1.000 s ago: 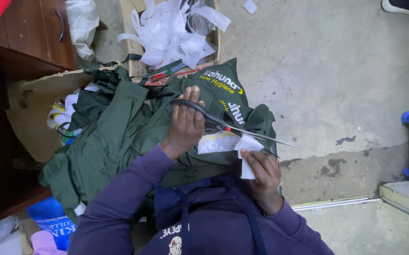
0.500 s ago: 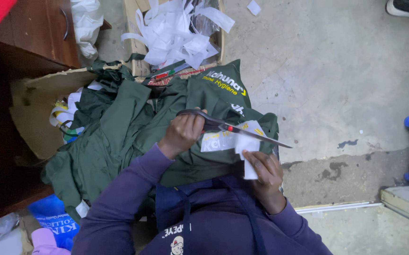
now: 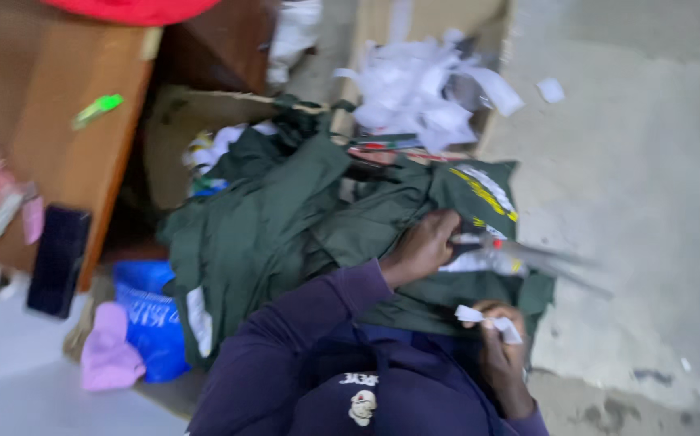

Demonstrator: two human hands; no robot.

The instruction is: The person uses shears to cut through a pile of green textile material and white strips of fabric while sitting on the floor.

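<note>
My left hand [image 3: 423,246] was closed around the handles of a pair of scissors [image 3: 528,260], whose long blades pointed out to the right over the concrete floor [image 3: 649,202], blurred by motion. My right hand [image 3: 499,339] sat lower, near my lap, its fingers [image 3: 491,311] pinched shut on a small white paper strip [image 3: 487,319]. Between the two lay the dark green garment [image 3: 285,226], heaped across my knees and spilling toward the cardboard box [image 3: 180,129] at the left, its yellow-and-white printed patch [image 3: 483,194] just above the scissors. Behind it a second box held a pile of white paper scraps [image 3: 423,97]. I judged the main risk to be the blades: with the view shaking and the scissors moving, they could snag or nick the green cloth beside the patch, or come near my right fingers, which held the strip close below. The strip itself was small and lightly held, so it could slip and be lost among the folds.
</note>
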